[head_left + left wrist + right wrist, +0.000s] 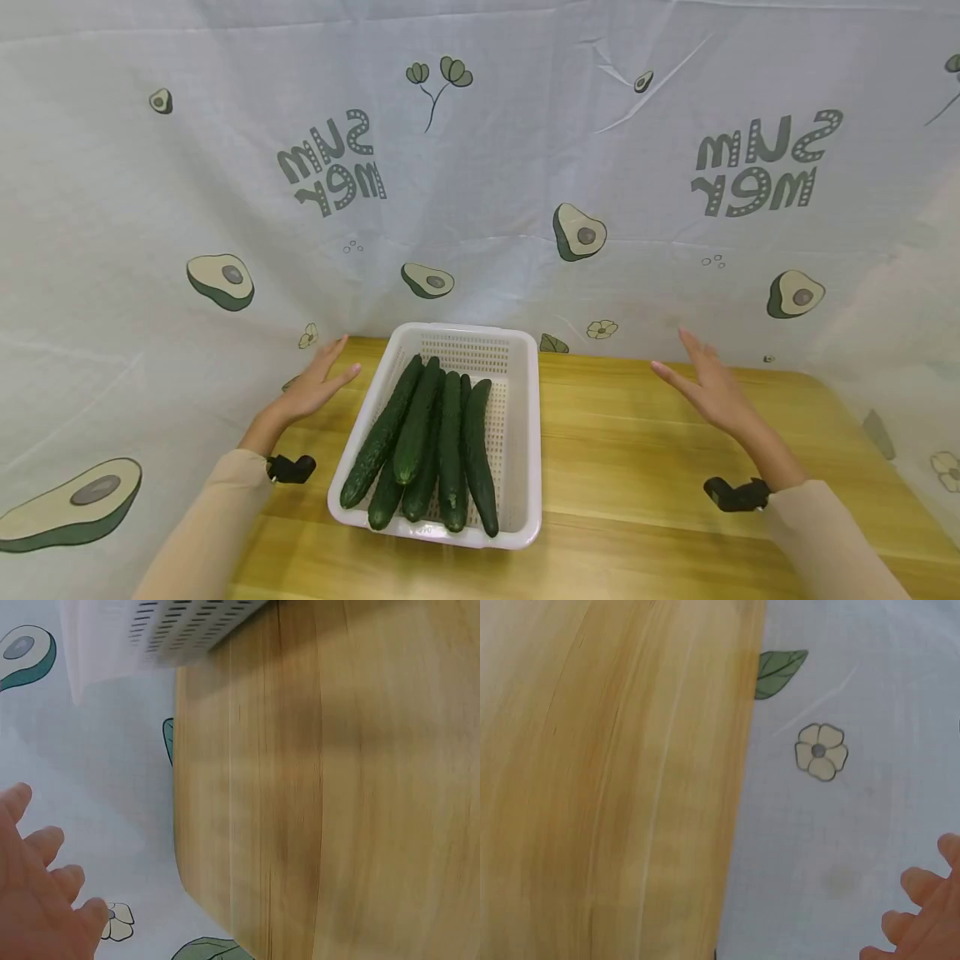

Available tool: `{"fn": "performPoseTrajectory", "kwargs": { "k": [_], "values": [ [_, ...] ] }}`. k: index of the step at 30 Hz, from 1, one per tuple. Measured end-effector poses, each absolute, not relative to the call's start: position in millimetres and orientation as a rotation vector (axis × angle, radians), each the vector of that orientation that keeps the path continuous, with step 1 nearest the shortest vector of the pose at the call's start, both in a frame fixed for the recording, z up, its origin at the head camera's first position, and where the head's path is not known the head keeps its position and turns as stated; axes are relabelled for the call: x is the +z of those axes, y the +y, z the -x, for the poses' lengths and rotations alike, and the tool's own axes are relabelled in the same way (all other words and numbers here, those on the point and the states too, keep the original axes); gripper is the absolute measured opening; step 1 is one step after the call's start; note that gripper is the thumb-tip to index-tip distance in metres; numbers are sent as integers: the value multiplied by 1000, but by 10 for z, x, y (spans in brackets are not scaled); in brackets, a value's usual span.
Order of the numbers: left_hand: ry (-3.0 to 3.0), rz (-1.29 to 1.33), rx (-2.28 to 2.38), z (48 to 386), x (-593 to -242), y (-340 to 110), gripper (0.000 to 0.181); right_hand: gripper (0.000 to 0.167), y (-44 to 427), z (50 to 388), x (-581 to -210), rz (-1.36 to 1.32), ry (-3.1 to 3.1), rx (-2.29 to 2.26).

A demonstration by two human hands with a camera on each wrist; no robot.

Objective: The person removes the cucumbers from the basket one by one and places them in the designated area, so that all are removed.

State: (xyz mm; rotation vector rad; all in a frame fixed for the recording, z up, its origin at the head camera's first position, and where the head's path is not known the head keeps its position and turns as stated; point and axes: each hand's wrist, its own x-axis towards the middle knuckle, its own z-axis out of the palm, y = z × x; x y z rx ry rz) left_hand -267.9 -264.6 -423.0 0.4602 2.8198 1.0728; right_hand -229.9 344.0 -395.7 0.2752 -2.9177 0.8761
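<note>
A white plastic basket (531,433) holds several dark green cucumbers (450,442), lying side by side lengthwise. Just left of the basket, the left hand (303,396) is raised with fingers extended and thumb apart, holding nothing. The right hand (712,387) hovers over the right part of the table, well away from the basket, its fingers spread and empty. In the left wrist view the left fingers (69,881) show at the lower left and the basket's slotted side (105,645) at the top. Right fingertips (920,886) enter the right wrist view at the lower right.
The wooden table (615,467) runs beneath the basket and both hands. Behind it and at both sides hangs a pale cloth (495,167) printed with avocados, flowers and lettering. Each wrist wears a small black camera (291,469).
</note>
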Motion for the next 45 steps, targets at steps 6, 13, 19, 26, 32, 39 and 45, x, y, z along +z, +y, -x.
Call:
{"fn": "performPoseTrajectory", "kwargs": {
  "k": [6,13,19,26,32,39,45],
  "values": [
    [2584,-435,1329,2609,-4226,-2627,73,84,3315,2286,-3836,-284,-2918,1024],
    [2404,-431,1508,2513,-4266,-2585,69,82,3185,2264,-3779,-305,-2857,1204],
    [2245,-496,1676,2454,-4343,-2569,69,83,3068,2283,-3747,-406,-2761,1346],
    [2091,-545,1798,2390,-4405,-2515,71,81,2915,2264,-3661,-436,-2711,1448],
    [2031,-563,1833,2356,-4442,-2471,71,80,2761,2279,-3611,-445,-2666,1601],
    [1959,-536,1869,2310,-4488,-2429,69,73,2575,2302,-3616,-508,-2542,1839],
    [1916,-507,1877,2297,-4541,-2447,67,70,2401,2317,-3665,-554,-2457,2030]
  ]
}}
